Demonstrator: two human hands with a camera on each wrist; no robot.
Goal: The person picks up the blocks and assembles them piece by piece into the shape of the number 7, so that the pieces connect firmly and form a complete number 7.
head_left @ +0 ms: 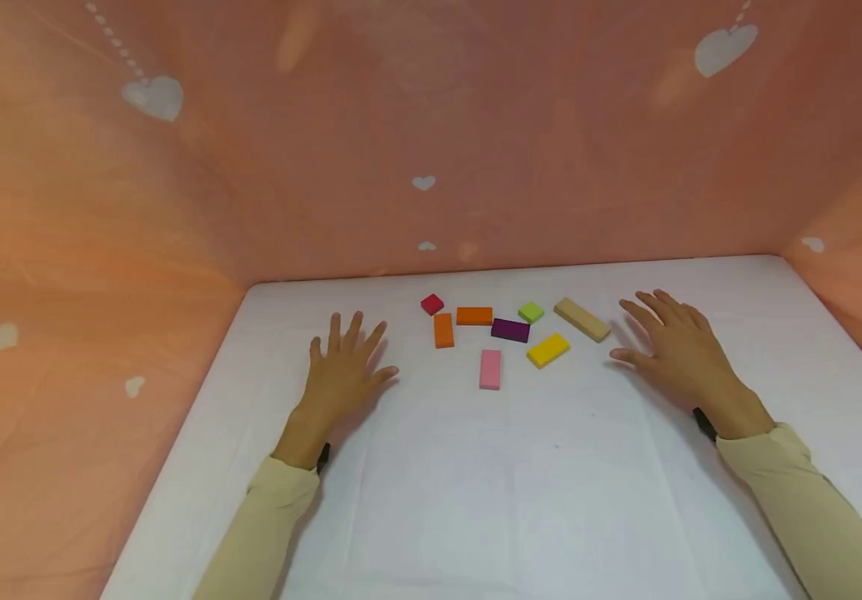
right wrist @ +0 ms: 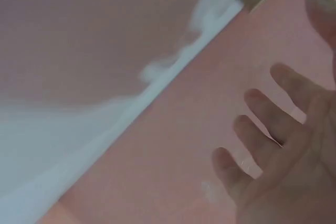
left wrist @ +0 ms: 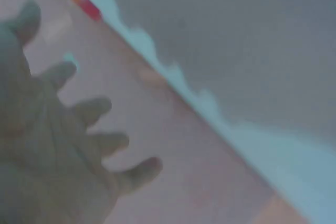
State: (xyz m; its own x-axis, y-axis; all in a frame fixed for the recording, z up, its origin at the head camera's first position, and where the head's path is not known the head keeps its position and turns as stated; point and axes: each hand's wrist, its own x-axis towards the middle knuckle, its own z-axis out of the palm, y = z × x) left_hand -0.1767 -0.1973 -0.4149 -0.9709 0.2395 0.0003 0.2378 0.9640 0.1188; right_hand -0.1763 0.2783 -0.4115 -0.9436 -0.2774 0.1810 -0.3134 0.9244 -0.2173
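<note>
My left hand (head_left: 341,375) is spread over the white table, left of a loose group of coloured blocks, holding nothing. My right hand (head_left: 679,346), fingers apart, hovers right of the group, nearest a long natural wood block (head_left: 582,320). Between the hands lie a red block (head_left: 433,304), an upright-turned orange block (head_left: 443,331), another orange block (head_left: 474,316), a purple block (head_left: 510,330), a small green block (head_left: 531,312), a yellow block (head_left: 548,350) and, closest to me, a pink block (head_left: 490,369). Both wrist views show the palms with extended fingers.
A white cloth covers the table (head_left: 506,500). Behind it and at both sides hangs an orange-pink curtain (head_left: 476,133) with white hearts, meeting the table's far edge. Dark bands sit at both wrists, below beige sleeves (head_left: 266,517).
</note>
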